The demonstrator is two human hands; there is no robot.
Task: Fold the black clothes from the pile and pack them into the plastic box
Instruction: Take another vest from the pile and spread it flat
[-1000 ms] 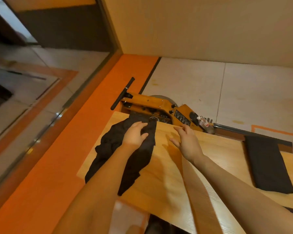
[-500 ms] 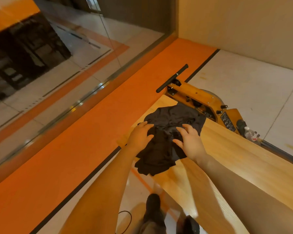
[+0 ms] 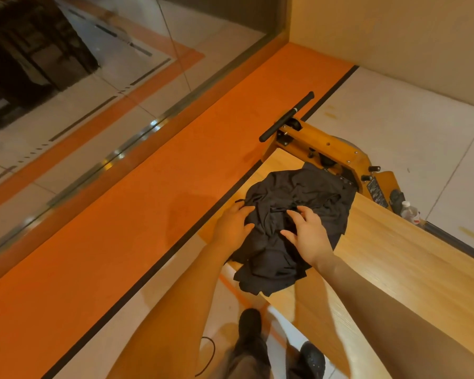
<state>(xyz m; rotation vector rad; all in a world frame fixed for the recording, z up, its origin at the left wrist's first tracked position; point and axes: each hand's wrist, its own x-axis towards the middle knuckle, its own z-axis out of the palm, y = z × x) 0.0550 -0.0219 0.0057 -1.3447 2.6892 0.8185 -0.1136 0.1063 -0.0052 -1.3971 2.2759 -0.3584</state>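
I see the pile of black clothes [image 3: 293, 228] crumpled at the near-left corner of the wooden table [image 3: 394, 258], with part of it hanging over the table's edge. My left hand [image 3: 231, 228] rests on the pile's left side, fingers curled loosely onto the cloth; I cannot tell whether they pinch it. My right hand [image 3: 309, 233] lies on the middle of the heap, fingers spread wide and pressing flat. Right behind the pile stands a yellow machine [image 3: 326, 149] with a black handle bar [image 3: 286, 117], touching the table's far edge. A small plastic bottle [image 3: 409, 212] sits beside it to the right. Below, my shoes [image 3: 251, 324] stand on the pale floor by a thin black cable [image 3: 210, 356].
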